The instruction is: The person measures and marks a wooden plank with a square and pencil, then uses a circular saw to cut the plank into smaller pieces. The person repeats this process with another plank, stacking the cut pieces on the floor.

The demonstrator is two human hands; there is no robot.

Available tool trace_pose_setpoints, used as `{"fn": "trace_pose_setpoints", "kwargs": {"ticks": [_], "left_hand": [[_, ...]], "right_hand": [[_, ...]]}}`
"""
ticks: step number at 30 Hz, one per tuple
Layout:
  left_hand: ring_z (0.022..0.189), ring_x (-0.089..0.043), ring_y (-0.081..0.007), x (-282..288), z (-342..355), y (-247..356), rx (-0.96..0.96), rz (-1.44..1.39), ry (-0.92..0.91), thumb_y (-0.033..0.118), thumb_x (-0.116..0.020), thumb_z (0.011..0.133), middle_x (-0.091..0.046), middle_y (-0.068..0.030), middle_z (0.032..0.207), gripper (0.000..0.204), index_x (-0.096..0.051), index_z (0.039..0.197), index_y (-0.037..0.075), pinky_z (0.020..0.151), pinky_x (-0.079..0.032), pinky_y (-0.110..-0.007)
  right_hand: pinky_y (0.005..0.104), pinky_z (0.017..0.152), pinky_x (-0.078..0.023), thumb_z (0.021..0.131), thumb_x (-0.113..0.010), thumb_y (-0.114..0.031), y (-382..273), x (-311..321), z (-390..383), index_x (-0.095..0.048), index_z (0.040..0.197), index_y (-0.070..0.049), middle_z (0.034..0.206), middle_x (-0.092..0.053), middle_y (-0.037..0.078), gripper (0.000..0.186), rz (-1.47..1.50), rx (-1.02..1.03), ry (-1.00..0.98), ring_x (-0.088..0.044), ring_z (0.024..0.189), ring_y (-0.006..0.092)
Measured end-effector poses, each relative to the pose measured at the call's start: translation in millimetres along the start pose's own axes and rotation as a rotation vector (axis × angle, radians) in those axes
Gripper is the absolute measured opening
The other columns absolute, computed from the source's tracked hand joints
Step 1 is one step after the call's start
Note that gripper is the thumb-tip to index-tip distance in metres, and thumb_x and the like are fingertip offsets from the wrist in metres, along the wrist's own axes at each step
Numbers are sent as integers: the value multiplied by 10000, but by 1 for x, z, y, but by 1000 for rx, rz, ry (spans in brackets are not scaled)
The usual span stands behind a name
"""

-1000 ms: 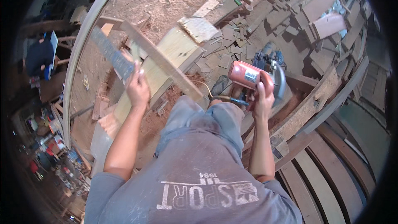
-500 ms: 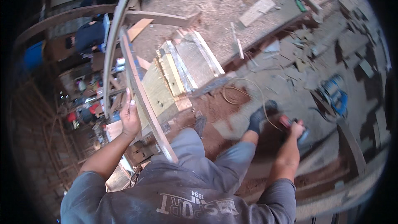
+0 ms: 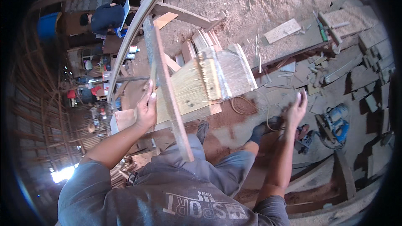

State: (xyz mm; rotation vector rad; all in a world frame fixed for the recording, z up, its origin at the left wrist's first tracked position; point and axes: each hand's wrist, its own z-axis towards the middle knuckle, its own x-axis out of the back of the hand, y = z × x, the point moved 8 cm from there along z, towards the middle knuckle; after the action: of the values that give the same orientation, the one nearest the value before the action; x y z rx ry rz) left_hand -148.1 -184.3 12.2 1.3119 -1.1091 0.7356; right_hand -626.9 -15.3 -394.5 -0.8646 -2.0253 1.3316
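Observation:
A long narrow wooden board [image 3: 168,88] stands on edge in front of me, its near end by my lap. My left hand [image 3: 146,109] holds it from the left side, fingers partly hidden. My right hand [image 3: 296,108] is raised on the right with fingers stretched out and nothing in it. Below that hand, on the floor, lies a red and dark power tool [image 3: 304,137]. Beyond the board is a low bench of planks, with a yellowish wide plank [image 3: 188,86] whose ragged edge shows dried drips.
A blue and silver power tool [image 3: 335,125] rests on the floor at right, with wood offcuts [image 3: 289,75] around. A yellowish cord [image 3: 238,108] loops near my feet. Curved wooden frame pieces [image 3: 138,37] rise at left. Another person [image 3: 106,19] sits far left.
My right hand has let go of the red power tool, now on the floor, and risen away from it. The board and left hand appear farther right as the view shifted.

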Motion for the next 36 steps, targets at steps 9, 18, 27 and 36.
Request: {"fn": "trace_pose_setpoints", "kwargs": {"ticks": [9, 18, 27, 36], "left_hand": [[1095, -693, -410, 5, 15, 31, -218, -15, 193, 191, -649, 1086, -745, -214, 1239, 466, -633, 1546, 113, 979, -518, -468], [1130, -681, -370, 4, 11, 32, -188, -19, 202, 232, -646, 1081, -754, -164, 1218, 499, -617, 1574, 162, 1039, -481, -480], [1139, -675, -372, 0, 11, 26, -208, -4, 212, 232, -655, 1062, -751, -144, 1193, 538, -598, 1595, 189, 1040, -478, -496], [1216, -663, -371, 4, 19, 23, -131, -164, 114, 315, -576, 1124, -741, -178, 1233, 508, -575, 1606, 155, 1097, -463, -485]], "right_hand": [[544, 1283, -387, 600, -1020, -512, -433, -175, -116, -417, 1667, -172, 1691, -418, 162, 1272, -815, 1116, -1253, -446, 1519, 432], [547, 1229, -473, 639, -990, -365, -442, -164, -117, -361, 1685, -216, 1609, -442, 229, 1229, -1087, 1096, -1317, -452, 1496, 478], [585, 1291, -364, 700, -989, -494, -461, -63, -98, -307, 1716, -125, 1735, -299, 305, 1278, -1312, 937, -635, -391, 1561, 489], [381, 767, -599, 1102, -621, -522, -322, -114, -301, -713, 1130, 30, 841, -764, 141, 561, -439, -167, -772, -760, 821, 220]]}}
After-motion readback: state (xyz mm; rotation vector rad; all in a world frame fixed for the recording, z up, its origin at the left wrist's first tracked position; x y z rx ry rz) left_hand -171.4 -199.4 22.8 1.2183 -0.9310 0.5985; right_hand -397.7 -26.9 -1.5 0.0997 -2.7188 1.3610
